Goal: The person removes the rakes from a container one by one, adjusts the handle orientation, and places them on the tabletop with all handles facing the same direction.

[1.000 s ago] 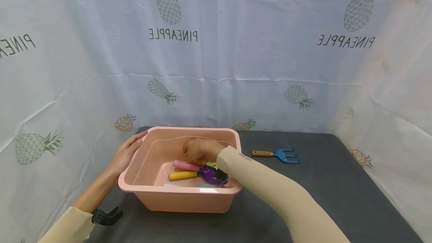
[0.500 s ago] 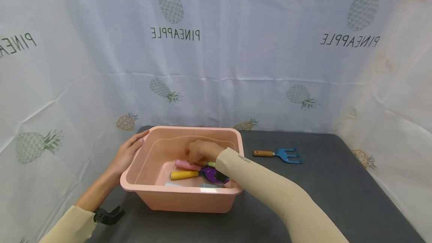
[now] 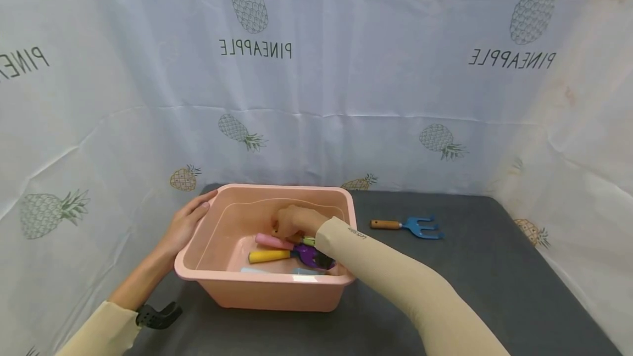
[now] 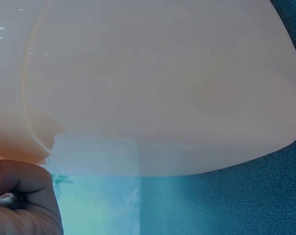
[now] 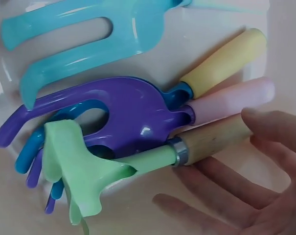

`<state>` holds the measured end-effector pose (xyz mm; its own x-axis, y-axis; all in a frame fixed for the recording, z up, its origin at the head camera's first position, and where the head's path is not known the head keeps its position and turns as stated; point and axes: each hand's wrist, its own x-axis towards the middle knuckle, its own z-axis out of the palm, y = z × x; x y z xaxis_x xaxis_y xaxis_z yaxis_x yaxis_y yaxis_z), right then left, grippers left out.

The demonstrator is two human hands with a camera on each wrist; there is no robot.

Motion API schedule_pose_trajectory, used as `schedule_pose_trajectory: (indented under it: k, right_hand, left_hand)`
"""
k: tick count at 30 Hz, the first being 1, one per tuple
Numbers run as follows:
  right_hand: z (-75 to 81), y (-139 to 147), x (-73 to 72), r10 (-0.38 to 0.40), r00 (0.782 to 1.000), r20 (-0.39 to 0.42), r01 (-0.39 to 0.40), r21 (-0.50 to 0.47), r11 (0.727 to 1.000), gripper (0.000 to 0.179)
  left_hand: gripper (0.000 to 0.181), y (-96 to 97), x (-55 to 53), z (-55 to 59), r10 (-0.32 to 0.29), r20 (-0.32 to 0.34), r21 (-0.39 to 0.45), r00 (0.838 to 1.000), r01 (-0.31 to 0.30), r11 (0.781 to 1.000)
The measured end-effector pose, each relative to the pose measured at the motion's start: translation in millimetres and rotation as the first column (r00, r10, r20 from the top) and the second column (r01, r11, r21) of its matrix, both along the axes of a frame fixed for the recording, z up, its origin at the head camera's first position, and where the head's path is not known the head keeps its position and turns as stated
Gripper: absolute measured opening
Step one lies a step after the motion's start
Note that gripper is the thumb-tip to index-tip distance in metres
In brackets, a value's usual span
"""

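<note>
Right hand: mine (image 5: pixel 280 176), down in the basin, thumb on top of the wooden handle and fingers tucked beneath it, so yeah, I'm pinching the green tool (image 5: pixel 156 159).
Green tool location: inside the pink basin (image 3: pixel 267 294), in its right half as the head view has it, right next to the purple fork (image 5: pixel 133 110).
Green tool direction: in the right wrist view the long axis runs on a slant, green head at lower left, wooden handle up to the right. From the head view the handle end goes left and the green part goes right.
Neighbours: the purple fork's pink handle lies nearly alongside mine, then the yellow-handled fork (image 5: pixel 225 63), then a light blue fork (image 5: pixel 123 29), all prongs left in the wrist shot.
Left hand: mine (image 3: pixel 184 229), gripping the basin's left rim, black strap (image 3: pixel 159 316) on the wrist.
Out on the table (image 3: pixel 475 268): a blue fork (image 3: pixel 419 227) right of the basin, lying almost sideways, wooden handle left, prongs right.
</note>
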<state>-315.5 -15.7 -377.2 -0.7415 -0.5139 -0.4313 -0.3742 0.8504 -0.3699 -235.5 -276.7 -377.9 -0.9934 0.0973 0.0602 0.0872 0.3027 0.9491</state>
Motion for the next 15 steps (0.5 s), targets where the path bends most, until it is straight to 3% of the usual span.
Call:
schedule_pose_trajectory:
  k: [6,15]
  right_hand:
    - [-1.2,0.5,3.2,-0.011,0.993,-0.115,0.012,0.011,1.0,0.023]
    - [-2.6,3.3,4.7,0.06,0.963,-0.262,-0.054,0.03,0.998,0.029]
  left_hand:
    - [0.062,0.5,-0.8,-0.8,-0.004,-0.01,0.009,1.0,0.004,1.0]
    - [0.061,1.3,-1.5,-1.5,-0.008,-0.009,0.009,1.0,0.008,1.0]
